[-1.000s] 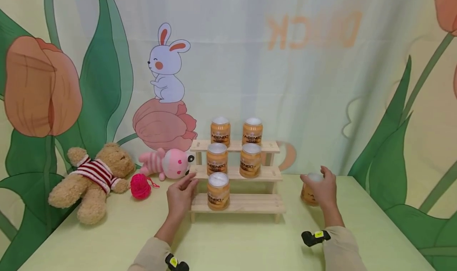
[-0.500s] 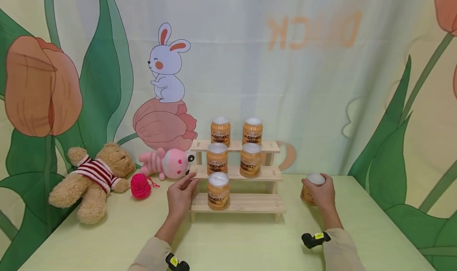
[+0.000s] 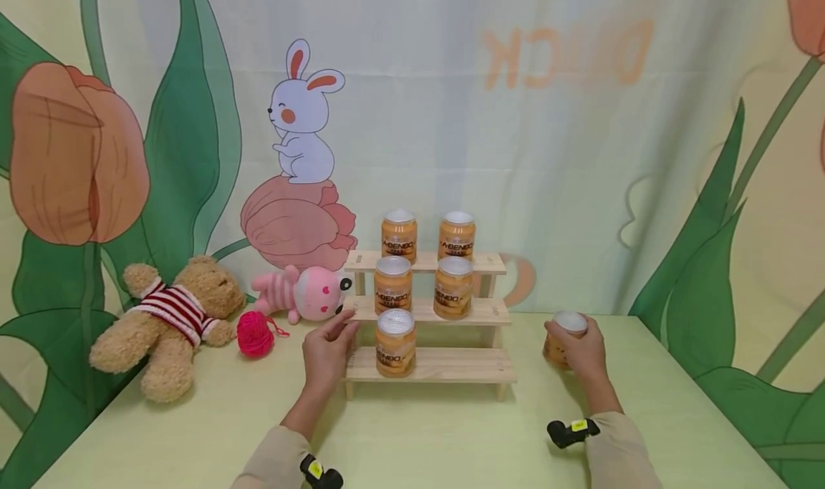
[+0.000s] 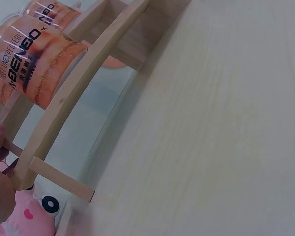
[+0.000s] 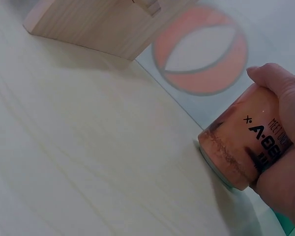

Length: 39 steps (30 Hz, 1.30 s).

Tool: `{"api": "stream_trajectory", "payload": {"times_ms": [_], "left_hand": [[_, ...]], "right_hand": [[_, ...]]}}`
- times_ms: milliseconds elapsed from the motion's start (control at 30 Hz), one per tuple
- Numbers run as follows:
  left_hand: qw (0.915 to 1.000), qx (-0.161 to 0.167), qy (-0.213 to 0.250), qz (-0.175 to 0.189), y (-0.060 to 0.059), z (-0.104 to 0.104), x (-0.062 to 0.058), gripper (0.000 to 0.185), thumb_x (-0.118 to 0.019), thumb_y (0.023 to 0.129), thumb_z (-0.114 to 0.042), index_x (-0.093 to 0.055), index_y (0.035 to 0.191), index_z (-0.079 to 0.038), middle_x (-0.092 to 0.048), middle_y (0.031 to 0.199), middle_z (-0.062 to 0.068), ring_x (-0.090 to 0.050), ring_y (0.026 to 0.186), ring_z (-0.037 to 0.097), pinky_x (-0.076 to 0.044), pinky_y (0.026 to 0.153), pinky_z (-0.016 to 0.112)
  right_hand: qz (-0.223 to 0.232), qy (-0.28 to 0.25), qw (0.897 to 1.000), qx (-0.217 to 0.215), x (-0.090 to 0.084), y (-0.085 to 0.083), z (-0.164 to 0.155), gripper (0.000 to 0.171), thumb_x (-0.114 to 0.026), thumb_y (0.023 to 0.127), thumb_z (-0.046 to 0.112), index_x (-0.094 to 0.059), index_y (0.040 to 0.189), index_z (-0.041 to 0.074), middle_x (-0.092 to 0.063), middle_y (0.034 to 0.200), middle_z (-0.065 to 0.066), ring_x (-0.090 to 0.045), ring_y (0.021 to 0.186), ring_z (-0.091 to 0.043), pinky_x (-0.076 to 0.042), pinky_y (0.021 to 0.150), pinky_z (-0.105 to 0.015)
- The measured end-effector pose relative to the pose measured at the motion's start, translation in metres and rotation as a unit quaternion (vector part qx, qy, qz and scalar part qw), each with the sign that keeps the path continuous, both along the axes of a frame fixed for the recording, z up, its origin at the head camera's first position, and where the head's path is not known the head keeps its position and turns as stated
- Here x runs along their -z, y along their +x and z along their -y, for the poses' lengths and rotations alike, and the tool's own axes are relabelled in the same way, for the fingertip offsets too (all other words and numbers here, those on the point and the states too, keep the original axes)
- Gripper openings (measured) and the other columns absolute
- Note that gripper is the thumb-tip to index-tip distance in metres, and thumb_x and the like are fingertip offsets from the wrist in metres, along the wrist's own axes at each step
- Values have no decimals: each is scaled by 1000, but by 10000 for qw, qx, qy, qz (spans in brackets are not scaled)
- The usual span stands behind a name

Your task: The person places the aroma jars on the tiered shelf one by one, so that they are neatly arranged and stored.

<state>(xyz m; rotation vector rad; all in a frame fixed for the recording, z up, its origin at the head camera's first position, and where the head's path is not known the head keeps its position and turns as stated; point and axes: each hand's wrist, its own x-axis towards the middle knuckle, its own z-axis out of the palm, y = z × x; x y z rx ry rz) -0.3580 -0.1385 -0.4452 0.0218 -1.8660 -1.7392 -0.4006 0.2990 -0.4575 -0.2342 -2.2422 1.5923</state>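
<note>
A three-tier wooden rack (image 3: pixel 451 364) stands on the table with several orange cans on it. Two cans, such as the left one (image 3: pixel 399 237), are on the top tier and two, including this can (image 3: pixel 453 288), on the middle. One can (image 3: pixel 396 346) sits at the left of the bottom tier, also close up in the left wrist view as a can (image 4: pixel 34 56). My left hand (image 3: pixel 325 353) holds the rack's left end, its fingertips partly hidden. Right of the rack, my right hand (image 3: pixel 583 346) grips another orange can (image 5: pixel 246 140) around its side, upright at the table surface.
Left of the rack lie a teddy bear (image 3: pixel 170 324) in a striped sweater, a pink plush toy (image 3: pixel 303 293) and a ball of red yarn (image 3: pixel 255 335). A printed curtain (image 3: pixel 412 117) hangs behind the table (image 3: pixel 451 439).
My right hand's fingers have closed around the can at the right, having been spread about its top earlier. My left hand stays at the rack's end; the view has shifted slightly.
</note>
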Motion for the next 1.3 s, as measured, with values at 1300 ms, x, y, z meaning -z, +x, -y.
{"api": "stream_trajectory", "payload": {"times_ms": [1300], "left_hand": [[9999, 36, 20, 135, 1, 1, -1, 23, -75, 90, -9, -77, 113, -8, -75, 96, 14, -60, 66, 7, -46, 54, 15]], "right_hand": [[49, 273, 9911, -1301, -99, 40, 12, 73, -79, 87, 39, -51, 140, -2, -52, 127, -21, -55, 99, -23, -54, 75, -30]]}}
